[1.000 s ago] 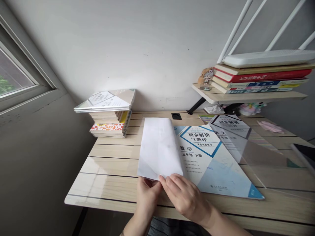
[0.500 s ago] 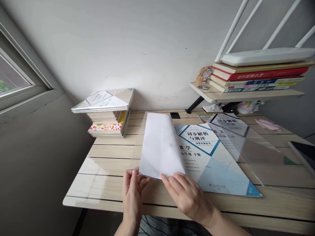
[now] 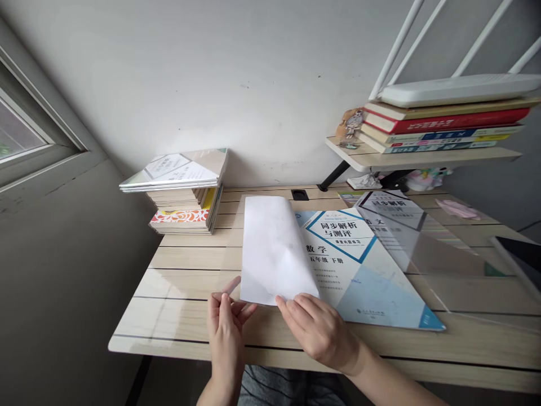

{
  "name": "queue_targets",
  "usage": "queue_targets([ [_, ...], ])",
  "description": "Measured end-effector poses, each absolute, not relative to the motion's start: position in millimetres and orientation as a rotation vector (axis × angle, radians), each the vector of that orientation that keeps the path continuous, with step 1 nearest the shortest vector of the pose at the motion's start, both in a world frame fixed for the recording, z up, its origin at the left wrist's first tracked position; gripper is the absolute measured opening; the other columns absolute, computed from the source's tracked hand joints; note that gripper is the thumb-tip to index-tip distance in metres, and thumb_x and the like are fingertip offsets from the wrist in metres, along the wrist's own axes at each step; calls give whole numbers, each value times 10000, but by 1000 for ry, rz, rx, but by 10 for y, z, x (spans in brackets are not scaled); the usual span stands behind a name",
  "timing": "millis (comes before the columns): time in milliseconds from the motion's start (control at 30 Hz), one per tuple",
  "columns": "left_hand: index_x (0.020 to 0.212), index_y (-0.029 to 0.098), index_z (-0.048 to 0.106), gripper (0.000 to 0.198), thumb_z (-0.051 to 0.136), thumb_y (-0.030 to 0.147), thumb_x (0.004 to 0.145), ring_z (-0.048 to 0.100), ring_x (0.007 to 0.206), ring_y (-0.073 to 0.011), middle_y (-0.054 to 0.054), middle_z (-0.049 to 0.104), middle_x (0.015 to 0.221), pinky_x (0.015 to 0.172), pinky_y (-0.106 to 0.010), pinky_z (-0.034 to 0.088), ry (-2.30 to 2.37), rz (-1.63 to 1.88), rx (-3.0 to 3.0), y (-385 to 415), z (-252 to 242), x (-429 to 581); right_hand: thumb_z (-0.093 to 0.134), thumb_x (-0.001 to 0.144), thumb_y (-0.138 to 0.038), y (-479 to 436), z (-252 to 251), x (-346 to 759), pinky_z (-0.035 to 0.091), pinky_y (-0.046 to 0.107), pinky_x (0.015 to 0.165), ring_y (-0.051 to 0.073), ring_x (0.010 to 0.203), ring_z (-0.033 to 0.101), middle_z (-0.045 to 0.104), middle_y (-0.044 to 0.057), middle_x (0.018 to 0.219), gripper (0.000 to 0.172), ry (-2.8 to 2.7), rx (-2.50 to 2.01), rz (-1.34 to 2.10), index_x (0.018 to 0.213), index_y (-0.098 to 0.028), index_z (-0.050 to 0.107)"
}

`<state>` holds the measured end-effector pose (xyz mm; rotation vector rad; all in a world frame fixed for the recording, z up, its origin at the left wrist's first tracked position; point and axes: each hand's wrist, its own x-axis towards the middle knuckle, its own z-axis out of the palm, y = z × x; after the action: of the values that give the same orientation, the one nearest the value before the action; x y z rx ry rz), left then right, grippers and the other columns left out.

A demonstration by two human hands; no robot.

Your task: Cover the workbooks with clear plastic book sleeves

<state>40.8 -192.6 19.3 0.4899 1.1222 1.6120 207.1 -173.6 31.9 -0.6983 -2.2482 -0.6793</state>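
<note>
A blank white sheet (image 3: 270, 248), curved along its right side, overlaps the left part of a blue-and-white math workbook (image 3: 372, 282); whether the two are joined I cannot tell. Clear plastic film (image 3: 231, 248), apparently a book cover, shows past the sheet's left edge. My left hand (image 3: 226, 321) is closed in a pinch on the film near the sheet's lower left corner, one finger showing through it. At the sheet's lower right edge, my right hand (image 3: 323, 330) grips the paper with its fingers bent; its thumb is mostly hidden.
Right of the workbook lie another clear plastic cover (image 3: 460, 287), a grey-and-white workbook (image 3: 391, 220) and a dark-screened device (image 3: 518, 262). A stack of books (image 3: 183, 208) stands at the back left. A raised shelf (image 3: 380, 160) carries more books (image 3: 448, 124).
The white sheet's left edge has shifted slightly left, and its surface is more bent near my right hand. One left finger now points up behind the film. Both hands keep their hold.
</note>
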Motion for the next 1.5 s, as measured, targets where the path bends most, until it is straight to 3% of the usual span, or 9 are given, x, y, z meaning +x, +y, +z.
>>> queue_targets([
  [333,817,209,471,216,632,350,784,657,846,-181,2,632,837,769,-362,550,916,1617,456,-1998,187,514,565,796,-18,-1754,270,1993,437,292,540,140,585,501,586,25,622,182,-2201,-771,-662,951,-74,642],
  [433,944,234,473,351,725,269,703,650,891,-182,-1,634,892,836,-373,524,916,1548,543,-2016,112,587,562,809,-44,-1760,297,1981,436,301,541,148,585,510,579,34,617,180,-2200,-767,-639,974,-42,633],
  [600,909,186,515,376,762,310,654,654,725,-165,-31,651,790,677,-269,521,1133,1498,671,-1987,-18,710,526,833,-61,-1788,281,2031,472,322,620,163,641,538,629,70,704,196,-2215,-767,-608,988,-44,644],
  [733,934,174,544,428,784,304,604,658,776,-181,-61,678,854,715,-286,521,1178,1519,649,-1927,6,723,513,838,-58,-1800,248,2095,480,328,646,170,663,545,644,79,719,195,-2220,-780,-641,970,-44,657],
  [900,862,168,539,393,795,294,592,635,649,-143,-27,663,719,643,-257,515,1197,1520,659,-1902,21,726,512,832,-41,-1777,254,2088,492,332,657,173,672,557,654,83,726,197,-2224,-726,-673,965,-32,658],
  [1133,846,152,552,345,764,349,659,658,689,-174,-65,685,727,666,-278,518,1164,1480,694,-1929,13,777,531,813,-23,-1755,332,1996,505,322,649,171,673,568,663,99,728,177,-2222,-639,-652,937,-6,656],
  [1333,871,152,560,422,816,293,566,677,730,-195,-78,710,780,694,-289,531,1135,1502,638,-1903,63,767,514,844,-64,-1774,297,2070,514,348,705,186,735,591,675,98,792,210,-2234,-798,-625,998,-41,654],
  [1500,900,153,571,421,808,279,575,687,756,-208,-98,719,828,709,-296,535,1151,1503,671,-1891,5,787,484,843,-29,-1799,271,2095,517,328,730,187,769,609,697,107,824,226,-2214,-786,-675,975,-46,666],
])
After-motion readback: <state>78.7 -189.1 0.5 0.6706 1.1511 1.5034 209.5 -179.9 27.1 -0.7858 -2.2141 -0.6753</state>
